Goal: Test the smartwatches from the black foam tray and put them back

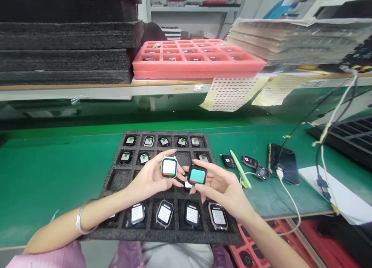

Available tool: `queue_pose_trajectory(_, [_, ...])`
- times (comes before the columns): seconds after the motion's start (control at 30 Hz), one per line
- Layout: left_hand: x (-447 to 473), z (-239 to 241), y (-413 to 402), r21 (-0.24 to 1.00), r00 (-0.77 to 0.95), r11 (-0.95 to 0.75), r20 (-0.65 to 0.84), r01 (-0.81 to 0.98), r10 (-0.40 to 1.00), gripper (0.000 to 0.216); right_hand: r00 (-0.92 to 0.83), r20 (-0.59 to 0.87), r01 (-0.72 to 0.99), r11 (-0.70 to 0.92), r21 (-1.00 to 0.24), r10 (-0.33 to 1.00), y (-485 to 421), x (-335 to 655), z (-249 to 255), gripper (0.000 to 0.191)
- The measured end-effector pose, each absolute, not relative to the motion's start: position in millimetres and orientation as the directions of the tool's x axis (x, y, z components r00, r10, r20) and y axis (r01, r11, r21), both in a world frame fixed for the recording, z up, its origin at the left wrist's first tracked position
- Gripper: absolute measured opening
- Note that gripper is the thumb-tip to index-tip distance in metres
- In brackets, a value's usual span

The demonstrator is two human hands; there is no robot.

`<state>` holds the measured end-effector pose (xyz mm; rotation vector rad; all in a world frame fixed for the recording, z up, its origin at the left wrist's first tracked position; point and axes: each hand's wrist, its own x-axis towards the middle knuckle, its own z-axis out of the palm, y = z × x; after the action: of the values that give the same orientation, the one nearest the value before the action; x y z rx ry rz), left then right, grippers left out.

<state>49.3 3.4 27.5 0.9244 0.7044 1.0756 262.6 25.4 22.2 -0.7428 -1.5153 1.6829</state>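
left hand (153, 176) pinches pale watch (169, 168), right hand (223, 182) pinches black watch (197, 175) just beside, so a loose grip could drop 1 onto foam tray (180, 236) below both.

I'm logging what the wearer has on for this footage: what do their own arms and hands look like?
The left hand and right hand are ungloved. A silver-coloured bangle circles the left forearm, with a pink, finely lined sleeve below. The right forearm shows no sleeve or bangle.
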Motion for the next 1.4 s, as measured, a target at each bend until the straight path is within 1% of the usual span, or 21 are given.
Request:
queue_pose_trajectory(0.23, [51,21,6,0.907,0.314,0.197,-0.077,-0.372,0.946,0.065,-0.593,0.046,-0.027,0.037,-0.999,0.804,24,269,19,0.056])
queue_pose_trajectory(0.33, [51,19,4,0.915,0.331,0.188,-0.065,-0.357,0.942,0.075,-0.619,0.020,0.070,0.081,-0.994,0.785,24,273,16,0.059])
queue_pose_trajectory(0.4, [48,16,1,0.921,0.344,0.193,-0.070,-0.338,0.936,0.083,-0.612,0.040,0.190,0.196,-0.962,0.790,24,277,14,0.058])
queue_pose_trajectory(0.43, [45,14,-2,0.927,0.351,0.198,-0.079,-0.318,0.933,0.085,-0.600,0.067,0.268,0.279,-0.922,0.797,25,280,12,0.056])
queue_pose_trajectory(0.5, [34,9,-8,0.952,0.344,0.189,-0.098,-0.242,0.934,0.082,-0.591,0.136,0.430,0.453,-0.781,0.796,29,287,8,0.050])
queue_pose_trajectory(0.57, [16,3,-15,0.992,0.289,0.108,-0.086,-0.061,0.953,0.074,-0.618,0.177,0.547,0.580,-0.604,0.766,35,296,2,0.043])
queue_pose_trajectory(0.6, [4,1,-18,0.995,0.244,0.044,-0.064,0.088,0.968,0.068,-0.641,0.178,0.579,0.623,-0.527,0.747,39,302,0,0.041])
queue_pose_trajectory(0.63, [-10,-1,-22,0.961,0.195,-0.033,-0.022,0.274,0.981,0.061,-0.665,0.164,0.600,0.652,-0.463,0.729,42,307,-3,0.040])
queue_pose_trajectory(0.67, [-25,-3,-25,0.875,0.157,-0.100,0.028,0.474,0.987,0.054,-0.683,0.145,0.616,0.671,-0.412,0.716,46,311,-5,0.040])
queue_pose_trajectory(0.7, [-39,-5,-28,0.754,0.140,-0.138,0.062,0.642,0.988,0.049,-0.697,0.126,0.627,0.685,-0.370,0.706,49,315,-6,0.040])
queue_pose_trajectory(0.73, [-53,-6,-30,0.631,0.155,-0.175,0.087,0.756,0.984,0.046,-0.709,0.112,0.632,0.698,-0.338,0.696,51,318,-7,0.041])
queue_pose_trajectory(0.77, [-66,-7,-32,0.527,0.189,-0.208,0.089,0.824,0.978,0.043,-0.722,0.105,0.628,0.712,-0.315,0.683,53,318,-6,0.042])
queue_pose_trajectory(0.8, [-77,-7,-32,0.450,0.213,-0.223,0.074,0.865,0.974,0.040,-0.737,0.108,0.615,0.729,-0.300,0.667,55,317,-5,0.042])
queue_pose_trajectory(0.87, [-91,-7,-33,0.378,0.241,-0.234,0.028,0.896,0.970,0.038,-0.769,0.129,0.576,0.766,-0.287,0.626,56,309,-1,0.040])
queue_pose_trajectory(0.97, [-94,-1,-31,0.351,0.278,-0.248,-0.036,0.903,0.960,0.038,-0.816,0.126,0.530,0.817,-0.228,0.565,57,288,7,0.033])
queue_pose_trajectory(1.1, [-69,17,-23,0.278,0.405,-0.382,-0.029,0.881,0.914,0.035,-0.857,0.014,0.513,0.857,-0.051,0.515,60,261,15,0.030])
queue_pose_trajectory(1.13, [-60,21,-20,0.245,0.439,-0.421,-0.023,0.873,0.898,0.032,-0.865,-0.010,0.502,0.865,-0.016,0.501,61,257,16,0.031])
queue_pose_trajectory(1.2, [-41,24,-13,0.138,0.508,-0.497,-0.053,0.857,0.860,0.027,-0.878,-0.034,0.477,0.879,0.017,0.477,63,252,18,0.035])
queue_pose_trajectory(1.23, [-33,24,-10,0.080,0.528,-0.523,-0.075,0.849,0.846,0.026,-0.883,-0.035,0.467,0.884,0.011,0.467,64,252,17,0.035])
queue_pose_trajectory(1.3, [-20,20,-5,-0.015,0.540,-0.545,-0.122,0.838,0.833,0.023,-0.884,-0.012,0.467,0.883,-0.046,0.467,67,253,15,0.034])
queue_pose_trajectory(1.4, [-11,13,-3,-0.079,0.510,-0.523,-0.137,0.849,0.849,0.023,-0.849,0.094,0.493,0.843,-0.216,0.520,69,261,13,0.028])
